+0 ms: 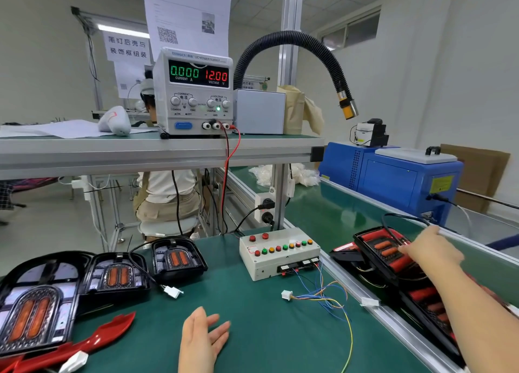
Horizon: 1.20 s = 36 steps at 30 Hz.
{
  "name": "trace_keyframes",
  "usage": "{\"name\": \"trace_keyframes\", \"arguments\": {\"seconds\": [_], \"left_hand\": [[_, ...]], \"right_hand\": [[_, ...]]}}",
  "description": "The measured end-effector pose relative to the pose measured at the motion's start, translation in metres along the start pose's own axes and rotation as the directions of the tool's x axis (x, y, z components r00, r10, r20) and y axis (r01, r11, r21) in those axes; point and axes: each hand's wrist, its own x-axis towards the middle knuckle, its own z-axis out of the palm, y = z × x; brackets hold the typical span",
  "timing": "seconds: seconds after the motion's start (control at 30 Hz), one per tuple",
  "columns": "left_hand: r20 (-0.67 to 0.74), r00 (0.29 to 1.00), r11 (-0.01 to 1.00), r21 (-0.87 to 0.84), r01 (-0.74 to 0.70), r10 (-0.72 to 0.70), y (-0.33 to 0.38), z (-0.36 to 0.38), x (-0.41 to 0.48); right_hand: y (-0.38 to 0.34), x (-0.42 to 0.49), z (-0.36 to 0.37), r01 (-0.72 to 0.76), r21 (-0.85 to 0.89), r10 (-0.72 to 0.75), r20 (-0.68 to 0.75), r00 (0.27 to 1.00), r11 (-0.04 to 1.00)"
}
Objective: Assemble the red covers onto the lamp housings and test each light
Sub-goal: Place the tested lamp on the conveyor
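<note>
Hands open: left hand [203, 337] above green mat [252, 319], right hand [431, 250] touching lamp housing [375, 246] on the conveyor [323, 204].

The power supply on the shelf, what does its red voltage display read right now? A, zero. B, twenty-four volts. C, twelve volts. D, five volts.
C: the power supply shows 12.00 on its red voltage readout, while the green current readout beside it shows 0.000.
</note>
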Motion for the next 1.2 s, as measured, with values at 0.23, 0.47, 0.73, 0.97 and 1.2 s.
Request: {"name": "trace_keyframes", "arguments": {"seconds": [0.23,0.47,0.73,0.97,1.2], "left_hand": [[-0.001,1.0,1.0,-0.002,-0.005,0.005,-0.002,0.0,0.003],[0.008,1.0,1.0,-0.001,-0.015,0.015,-0.002,-0.001,0.002],[0.019,1.0,1.0,-0.002,-0.019,0.019,0.001,-0.003,-0.005],[0.017,1.0,1.0,0.013,0.0,0.0,0.006,-0.002,-0.012],[0.033,0.998,0.997,0.049,0.052,-0.054,0.015,-0.002,-0.02]], "right_hand": [[0.009,-0.003,0.007,0.049,-0.241,-0.083,-0.132,0.988,0.969],[-0.004,-0.014,0.025,0.413,-0.29,-0.434,-0.009,0.901,0.863],[-0.004,-0.015,0.027,0.418,-0.292,-0.386,0.163,0.908,0.86],[-0.007,-0.016,0.029,0.364,-0.29,-0.315,0.202,0.927,0.885],[-0.042,-0.059,0.028,0.549,-0.206,-0.575,-0.098,0.812,0.81]]}}
